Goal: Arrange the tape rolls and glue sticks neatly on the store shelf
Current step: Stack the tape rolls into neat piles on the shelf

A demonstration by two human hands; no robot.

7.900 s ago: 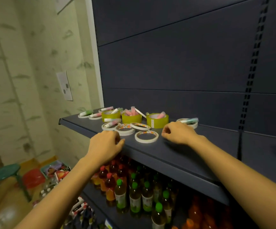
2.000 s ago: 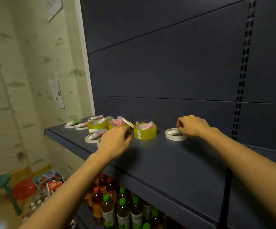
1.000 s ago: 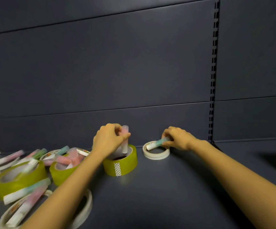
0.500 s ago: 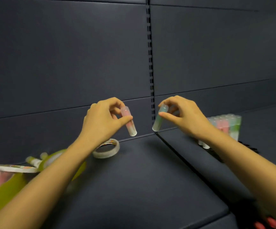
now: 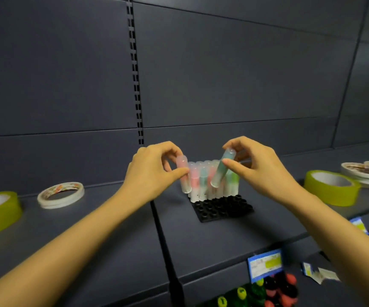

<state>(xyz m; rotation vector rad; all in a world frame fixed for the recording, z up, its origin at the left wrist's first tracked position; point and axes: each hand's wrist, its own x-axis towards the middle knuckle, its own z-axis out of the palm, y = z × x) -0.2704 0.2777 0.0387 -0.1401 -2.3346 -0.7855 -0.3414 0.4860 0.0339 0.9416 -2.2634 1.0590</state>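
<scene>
Dim, cool light; your fingers [image 5: 232, 166] are the brightest bit, lit from your side. Pink glue stick [image 5: 184, 176] & teal glue stick [image 5: 222, 170] betw. them look soft, slight blur. Bottles [image 5: 267, 291] well below are smeared. Back panel [image 5: 245, 74] seams far R of the fingers bow (wide-angle).

We face a store unit of dark grey metal. Its back panels [image 5: 234, 74] rise in wide horizontal strips, split by a slotted upright [image 5: 134, 74] left of centre (another joint line slants down at the far right). The shelf [image 5: 223, 240] is two matte grey decks meeting at a seam [image 5: 157, 218] below that upright. A blue price label [image 5: 265, 264] hangs on its front edge, with bottle caps [image 5: 274, 291] on the level beneath. The light is dim and soft.
</scene>
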